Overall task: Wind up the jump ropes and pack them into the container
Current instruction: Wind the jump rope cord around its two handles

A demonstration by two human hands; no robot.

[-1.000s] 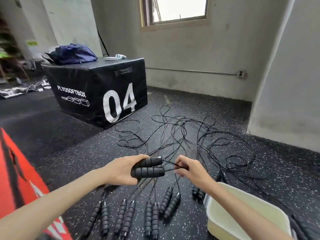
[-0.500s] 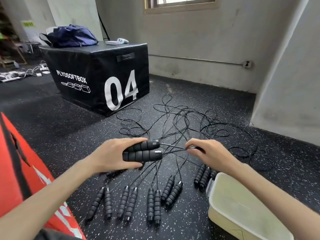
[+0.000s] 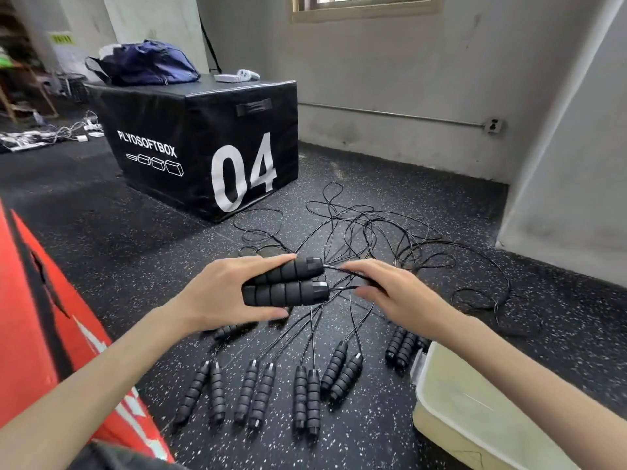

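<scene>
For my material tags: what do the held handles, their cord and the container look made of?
Held handles: matte black foam, probably, going by the ribbed segments. Cord: thin, glossy black, maybe coated cable. Container: smooth cream plastic, slightly translucent.

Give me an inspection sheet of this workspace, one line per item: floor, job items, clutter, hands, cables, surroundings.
Surface: black speckled floor.
Job's things: two rope handles held; more handle pairs lying in a row; cream container, nothing seen inside.
Clutter: blue bag on plyo box.
Hands: left hand grips handles; right hand pinches the cord.
Cables: tangled cords on floor.
Surroundings: grey walls, window, red pad.
</scene>
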